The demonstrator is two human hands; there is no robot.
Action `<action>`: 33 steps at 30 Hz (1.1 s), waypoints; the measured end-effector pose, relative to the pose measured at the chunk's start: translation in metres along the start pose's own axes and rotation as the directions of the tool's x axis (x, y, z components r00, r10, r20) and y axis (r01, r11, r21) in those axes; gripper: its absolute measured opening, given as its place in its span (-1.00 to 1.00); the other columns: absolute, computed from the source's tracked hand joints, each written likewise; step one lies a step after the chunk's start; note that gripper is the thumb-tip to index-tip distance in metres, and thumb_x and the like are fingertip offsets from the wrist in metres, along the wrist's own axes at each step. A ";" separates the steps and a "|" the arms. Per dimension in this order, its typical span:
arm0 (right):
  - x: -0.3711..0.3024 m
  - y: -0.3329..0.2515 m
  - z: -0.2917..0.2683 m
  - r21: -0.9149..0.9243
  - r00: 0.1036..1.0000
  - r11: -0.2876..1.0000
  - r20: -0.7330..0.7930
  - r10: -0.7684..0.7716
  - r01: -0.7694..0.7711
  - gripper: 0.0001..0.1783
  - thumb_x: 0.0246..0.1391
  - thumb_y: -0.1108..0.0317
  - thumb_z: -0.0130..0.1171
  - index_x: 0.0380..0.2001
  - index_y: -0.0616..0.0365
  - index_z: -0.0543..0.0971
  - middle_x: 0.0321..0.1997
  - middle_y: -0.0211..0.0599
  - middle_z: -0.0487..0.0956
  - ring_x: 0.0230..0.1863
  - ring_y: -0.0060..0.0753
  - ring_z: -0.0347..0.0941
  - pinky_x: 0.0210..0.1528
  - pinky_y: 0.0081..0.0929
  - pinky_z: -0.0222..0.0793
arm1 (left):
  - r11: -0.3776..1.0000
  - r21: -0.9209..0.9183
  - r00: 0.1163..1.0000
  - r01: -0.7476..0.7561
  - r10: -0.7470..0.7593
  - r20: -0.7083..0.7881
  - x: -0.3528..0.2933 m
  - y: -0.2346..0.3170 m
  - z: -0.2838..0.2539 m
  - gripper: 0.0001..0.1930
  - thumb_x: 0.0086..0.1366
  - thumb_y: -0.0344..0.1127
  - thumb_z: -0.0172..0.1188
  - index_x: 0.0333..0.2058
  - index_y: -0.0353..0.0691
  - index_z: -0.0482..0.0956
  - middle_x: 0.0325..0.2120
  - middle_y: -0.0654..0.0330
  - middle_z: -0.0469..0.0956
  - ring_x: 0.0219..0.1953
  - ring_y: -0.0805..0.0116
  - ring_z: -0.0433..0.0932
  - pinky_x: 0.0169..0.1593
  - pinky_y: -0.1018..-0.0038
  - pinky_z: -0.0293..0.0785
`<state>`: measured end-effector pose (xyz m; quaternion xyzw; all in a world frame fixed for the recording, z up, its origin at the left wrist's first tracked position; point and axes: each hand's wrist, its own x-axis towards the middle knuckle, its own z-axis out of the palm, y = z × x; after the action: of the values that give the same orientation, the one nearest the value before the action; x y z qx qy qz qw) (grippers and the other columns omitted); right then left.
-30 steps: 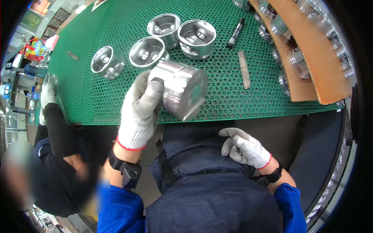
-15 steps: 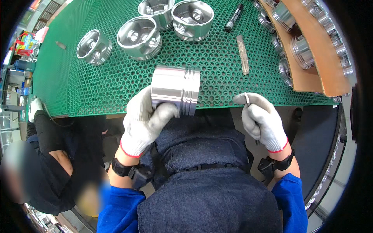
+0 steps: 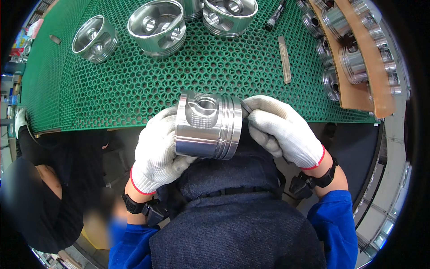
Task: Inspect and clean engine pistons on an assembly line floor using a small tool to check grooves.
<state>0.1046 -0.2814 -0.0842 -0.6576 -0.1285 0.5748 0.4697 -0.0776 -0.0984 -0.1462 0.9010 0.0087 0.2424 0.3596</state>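
A shiny metal piston (image 3: 204, 125) lies on its side in the air by the table's near edge. My left hand (image 3: 156, 145), in a white knit glove with a red cuff, is closed round its open-skirt end. The piston's pin hole and dotted skirt patch face up, and its ring grooves are toward the right. My right hand (image 3: 282, 127), gloved the same way, pinches a thin, dark, flat tool (image 3: 245, 109) whose tip is at the piston's crown edge. Most of that tool is hidden by the fingers, so its exact kind cannot be told.
Several pistons (image 3: 156, 29) stand on the green honeycomb mat (image 3: 134, 94) at the far side. A black marker (image 3: 275, 15) and a flat worn metal strip (image 3: 284, 60) lie farther right. Cardboard dividers (image 3: 354, 67) separate rows of pistons at right. Another person (image 3: 40, 197) is at the left.
The piston has rolled in my left hand, bringing its pin hole into sight. My right hand has moved left to the piston's crown end with the thin tool. The view has shifted.
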 end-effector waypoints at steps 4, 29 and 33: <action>-0.003 0.001 0.003 -0.124 0.992 0.987 -0.052 -0.112 0.105 -0.63 0.27 0.25 0.02 0.05 0.23 0.50 -0.54 -0.49 0.45 -0.59 -0.73 0.32 -0.54 -0.72 0.29 | 0.995 -0.057 0.997 0.077 -0.075 0.027 0.006 0.004 -0.001 -0.52 -0.17 -0.29 0.47 -0.18 -0.19 0.61 -0.18 0.06 0.61 -0.05 -0.09 0.56 0.05 0.16 0.47; 0.014 -0.010 -0.019 -0.908 0.498 -0.064 0.285 -0.819 0.415 -0.67 -0.05 0.39 0.21 -0.14 -0.12 0.56 -0.63 -0.39 0.41 -0.60 -0.28 0.48 -0.59 -0.35 0.41 | 0.892 -0.247 0.904 0.379 -0.414 -0.106 0.062 0.021 0.006 -0.75 0.23 -0.30 0.23 -0.20 -0.35 0.58 -0.46 0.12 0.63 -0.45 0.45 0.57 -0.31 0.50 0.49; 0.004 -0.006 -0.010 -0.914 0.597 -0.245 0.397 -0.697 0.323 -0.68 -0.09 0.34 0.19 -0.18 -0.12 0.55 -0.66 -0.44 0.36 -0.65 -0.36 0.42 -0.63 -0.40 0.34 | 0.853 -0.304 0.875 0.425 -0.473 -0.102 0.065 0.023 0.004 -0.75 0.25 -0.30 0.21 -0.18 -0.35 0.58 -0.42 0.13 0.63 -0.41 0.49 0.56 -0.27 0.50 0.48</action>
<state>0.1165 -0.2803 -0.0829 -0.7313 -0.6726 -0.0346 0.1075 -0.0222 -0.1057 -0.1061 0.7912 0.2173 0.2274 0.5245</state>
